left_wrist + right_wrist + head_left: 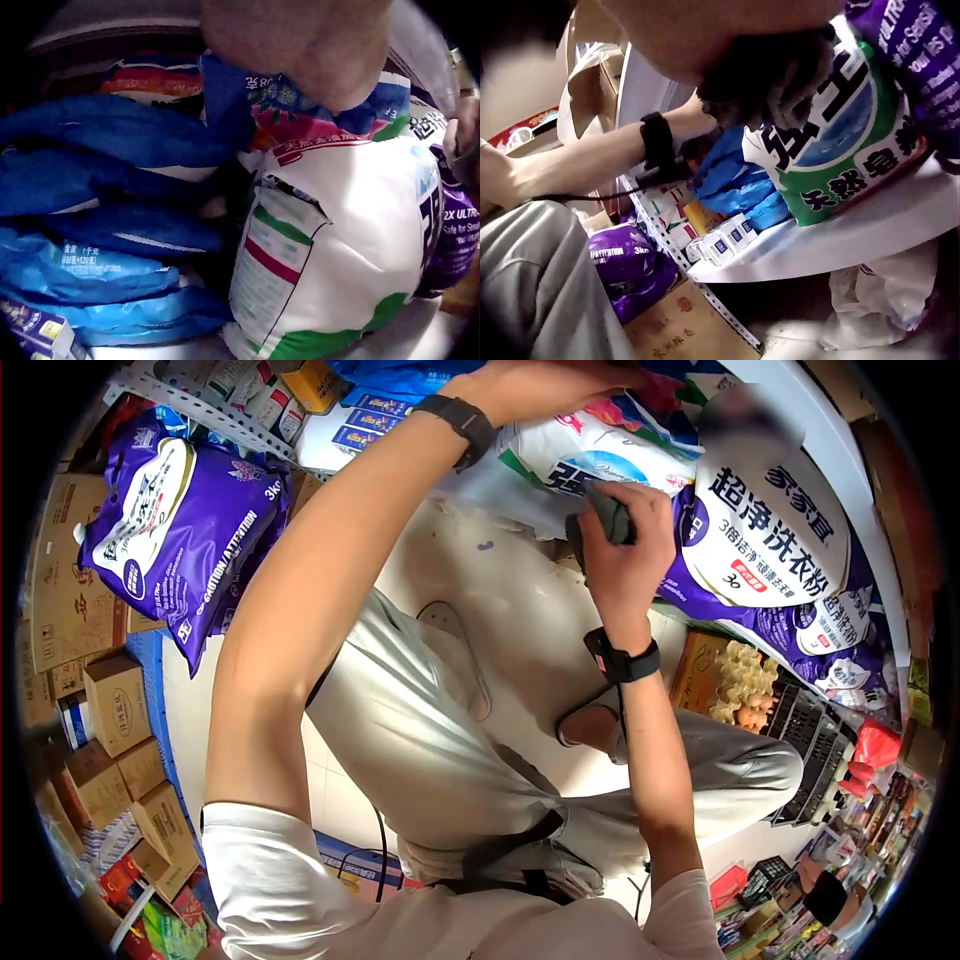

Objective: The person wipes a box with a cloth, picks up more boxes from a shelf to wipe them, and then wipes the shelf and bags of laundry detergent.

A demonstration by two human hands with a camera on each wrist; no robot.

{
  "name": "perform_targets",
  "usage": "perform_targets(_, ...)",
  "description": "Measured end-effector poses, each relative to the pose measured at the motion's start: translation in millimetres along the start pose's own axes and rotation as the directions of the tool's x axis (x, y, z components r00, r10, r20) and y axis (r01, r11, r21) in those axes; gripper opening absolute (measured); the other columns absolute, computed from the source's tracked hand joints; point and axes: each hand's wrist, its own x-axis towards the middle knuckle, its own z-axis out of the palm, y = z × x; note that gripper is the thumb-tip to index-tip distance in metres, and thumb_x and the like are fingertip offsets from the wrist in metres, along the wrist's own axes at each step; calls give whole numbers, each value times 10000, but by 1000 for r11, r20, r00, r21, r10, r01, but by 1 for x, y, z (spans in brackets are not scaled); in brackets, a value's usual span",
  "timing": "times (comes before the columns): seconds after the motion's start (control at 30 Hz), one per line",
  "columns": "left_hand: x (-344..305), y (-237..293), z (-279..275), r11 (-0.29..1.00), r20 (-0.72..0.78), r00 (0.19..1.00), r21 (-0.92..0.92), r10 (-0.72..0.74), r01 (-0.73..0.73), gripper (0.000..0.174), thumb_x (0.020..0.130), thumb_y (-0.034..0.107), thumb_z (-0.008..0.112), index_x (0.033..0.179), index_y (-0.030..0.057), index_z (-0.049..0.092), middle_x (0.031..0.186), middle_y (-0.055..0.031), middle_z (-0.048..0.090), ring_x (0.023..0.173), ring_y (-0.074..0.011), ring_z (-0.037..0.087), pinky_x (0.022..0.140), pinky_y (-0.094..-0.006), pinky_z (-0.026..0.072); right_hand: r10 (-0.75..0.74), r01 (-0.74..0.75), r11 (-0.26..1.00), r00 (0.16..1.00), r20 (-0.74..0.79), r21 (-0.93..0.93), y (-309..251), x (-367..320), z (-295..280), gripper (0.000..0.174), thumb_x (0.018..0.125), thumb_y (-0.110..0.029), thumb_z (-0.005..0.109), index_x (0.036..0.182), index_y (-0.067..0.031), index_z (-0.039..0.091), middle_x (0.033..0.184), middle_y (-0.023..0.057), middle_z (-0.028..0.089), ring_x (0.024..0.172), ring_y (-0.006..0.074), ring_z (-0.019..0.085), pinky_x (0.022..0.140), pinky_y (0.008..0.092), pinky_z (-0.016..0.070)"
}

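My right hand grips a dark grey cloth in front of a white and green bag of soap powder on the white shelf. In the right wrist view the cloth is bunched right at the bag's printed front. My left hand reaches over the top of this bag; its fingers are hidden at the head view's upper edge. In the left wrist view the left hand lies over a blue and pink packet behind the white bag.
Blue packets are piled left of the white bag, with small boxes at the shelf's front. Large purple washing powder bags stand right. Another purple bag sits left near cartons. Eggs lie low on the right.
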Motion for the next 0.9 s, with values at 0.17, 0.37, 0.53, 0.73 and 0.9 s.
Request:
perform_targets(0.17,8,22,-23,868,85,935,-350,-345,352,249,1035,251,635,1179,80,745,1260,-222,641,1213,-419,631,1022,-485,514,-64,89,984,985,159,-156,1,7,30,303,791,-145,892,1083,-185,822,1141,94,673,895,316,734,718,421,609)
perform_targets(0.37,-7,1,10,992,-86,993,-101,-81,72,272,1023,226,622,1215,95,763,1268,-215,656,1226,-418,632,1026,-502,524,-118,117,951,993,15,-286,24,3,31,365,742,-92,927,1077,-189,821,1079,95,679,955,301,724,725,413,604)
perform_targets(0.53,-5,1,15,998,-133,991,69,1,8,311,944,193,657,1221,129,781,1229,-184,658,1224,-385,630,1018,-483,538,-108,117,963,993,51,-242,21,-11,45,380,730,-104,921,1082,-190,806,1110,76,678,905,288,732,711,399,607)
perform_targets(0.73,-2,6,6,997,14,999,-60,-50,51,370,867,193,769,1228,113,778,1214,-167,641,1185,-379,621,973,-488,527,-104,222,906,942,318,-361,29,-35,42,293,787,-144,888,1058,-189,788,1128,62,667,914,275,740,660,421,590)
perform_targets(0.9,-6,6,19,990,-237,970,141,56,-23,338,879,205,755,1207,127,780,1190,-159,631,1191,-370,615,1002,-478,519,-23,61,937,993,113,-345,43,-43,-2,365,724,-85,906,1070,-159,816,1148,71,685,881,281,726,681,388,596)
